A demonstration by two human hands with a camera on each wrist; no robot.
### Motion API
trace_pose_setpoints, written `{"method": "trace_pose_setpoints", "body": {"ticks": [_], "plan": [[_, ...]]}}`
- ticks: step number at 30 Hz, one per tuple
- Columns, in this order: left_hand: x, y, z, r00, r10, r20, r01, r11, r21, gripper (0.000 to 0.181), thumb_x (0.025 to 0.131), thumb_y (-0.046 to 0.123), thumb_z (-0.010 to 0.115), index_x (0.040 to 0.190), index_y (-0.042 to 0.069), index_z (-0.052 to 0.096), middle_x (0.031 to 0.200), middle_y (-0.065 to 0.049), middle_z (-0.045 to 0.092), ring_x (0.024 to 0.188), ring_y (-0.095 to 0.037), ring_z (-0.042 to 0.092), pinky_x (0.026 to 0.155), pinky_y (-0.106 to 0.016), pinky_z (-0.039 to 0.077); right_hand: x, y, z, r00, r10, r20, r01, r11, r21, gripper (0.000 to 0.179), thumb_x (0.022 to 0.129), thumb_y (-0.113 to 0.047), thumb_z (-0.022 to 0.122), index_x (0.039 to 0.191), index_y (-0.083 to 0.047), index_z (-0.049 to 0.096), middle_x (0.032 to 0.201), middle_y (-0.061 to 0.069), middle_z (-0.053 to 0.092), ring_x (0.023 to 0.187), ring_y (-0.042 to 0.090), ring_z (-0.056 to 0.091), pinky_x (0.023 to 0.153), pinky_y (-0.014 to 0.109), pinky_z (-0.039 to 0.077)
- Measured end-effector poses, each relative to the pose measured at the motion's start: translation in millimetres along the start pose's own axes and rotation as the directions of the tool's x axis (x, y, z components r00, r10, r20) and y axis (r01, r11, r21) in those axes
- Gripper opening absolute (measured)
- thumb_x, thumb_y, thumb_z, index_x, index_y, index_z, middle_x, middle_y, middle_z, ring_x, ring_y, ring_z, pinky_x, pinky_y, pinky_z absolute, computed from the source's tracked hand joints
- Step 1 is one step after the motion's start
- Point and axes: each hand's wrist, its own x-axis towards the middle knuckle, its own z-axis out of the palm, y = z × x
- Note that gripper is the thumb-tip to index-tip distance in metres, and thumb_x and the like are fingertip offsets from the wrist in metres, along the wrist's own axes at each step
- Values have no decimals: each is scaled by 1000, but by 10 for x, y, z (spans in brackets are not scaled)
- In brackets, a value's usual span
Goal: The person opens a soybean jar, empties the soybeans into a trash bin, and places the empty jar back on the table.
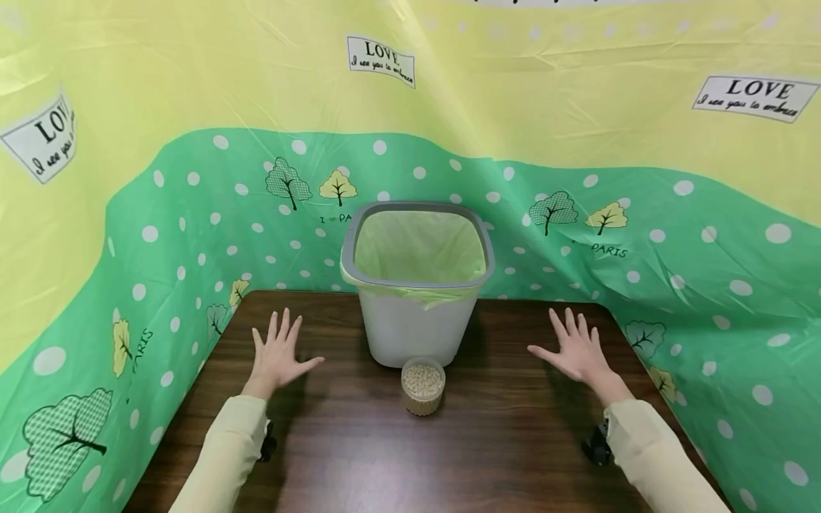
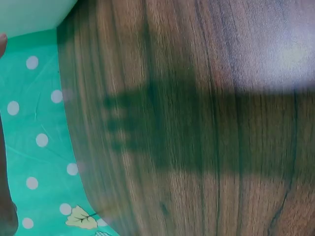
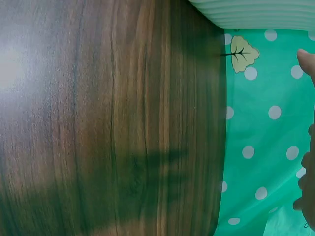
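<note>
My left hand (image 1: pixel 277 360) is held over the left part of the table with its fingers spread, touching no object. On the other side, the right hand (image 1: pixel 579 354) is spread the same way and holds nothing. Between them at the back stands a light grey trash bin (image 1: pixel 413 324) with a darker grey rim and a pale green bag lining it. A small clear tub (image 1: pixel 422 402) filled with pale, bean-like pieces (image 1: pixel 422 380) sits directly before the bin. In the wrist views only edges of the left hand (image 2: pixel 5 196) and right hand (image 3: pixel 307 182) show.
The dark wood table (image 1: pixel 410 463) carries the bin and the tub. A green and yellow printed curtain (image 1: pixel 449 107) surrounds its back and sides. Dark wrist devices sit below the left cuff (image 1: pixel 268 443) and the right cuff (image 1: pixel 598 445).
</note>
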Motion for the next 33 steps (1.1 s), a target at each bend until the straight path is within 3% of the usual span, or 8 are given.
{"method": "trace_pose_setpoints", "body": {"ticks": [11, 16, 19, 26, 29, 33], "plan": [[-57, 186, 41, 987, 137, -88, -148, 979, -137, 97, 73, 63, 59, 142, 4, 26, 148, -22, 14, 135, -38, 11, 103, -61, 11, -88, -188, 77, 997, -56, 53, 41, 967, 253, 103, 78, -55, 61, 147, -11, -3, 148, 27, 0, 133, 46, -1, 99, 66, 3], [-90, 305, 67, 976, 190, -103, -207, 960, -187, 94, 73, 59, 62, 140, 2, 30, 146, -22, 22, 134, -36, 18, 106, -53, 17, -125, -276, 133, 996, -62, 56, 42, 951, 306, 105, 77, -52, 64, 147, -16, -5, 149, 23, 3, 133, 45, 6, 97, 66, 15], [-109, 388, 83, 964, 228, -136, -253, 943, -215, 92, 72, 56, 65, 137, 0, 34, 143, -22, 29, 132, -36, 25, 105, -49, 23, -145, -339, 170, 996, -77, 49, 55, 934, 352, 105, 76, -50, 67, 147, -15, -3, 149, 24, 5, 132, 46, 12, 96, 65, 21], [-152, 623, 159, 918, 330, -218, -378, 894, -239, 89, 70, 55, 67, 134, 0, 40, 135, -18, 42, 127, -32, 35, 101, -45, 32, -198, -496, 292, 991, -131, 22, 108, 891, 441, 103, 75, -42, 71, 147, -12, 5, 147, 25, 13, 128, 47, 22, 95, 62, 28], [-182, 763, 172, 928, 322, -189, -366, 887, -282, 89, 69, 56, 67, 135, 2, 41, 135, -16, 43, 125, -30, 38, 98, -45, 37, -218, -569, 357, 988, -151, 15, 126, 873, 471, 102, 74, -39, 73, 147, -12, 8, 146, 26, 16, 127, 48, 25, 93, 62, 30], [-210, 956, 202, 955, 276, -109, -297, 884, -362, 86, 70, 56, 68, 134, 5, 42, 131, -14, 47, 120, -30, 45, 92, -46, 41, -229, -686, 448, 987, -159, 25, 124, 849, 514, 99, 73, -36, 75, 147, -12, 13, 145, 25, 21, 126, 47, 27, 93, 62, 31]]}}
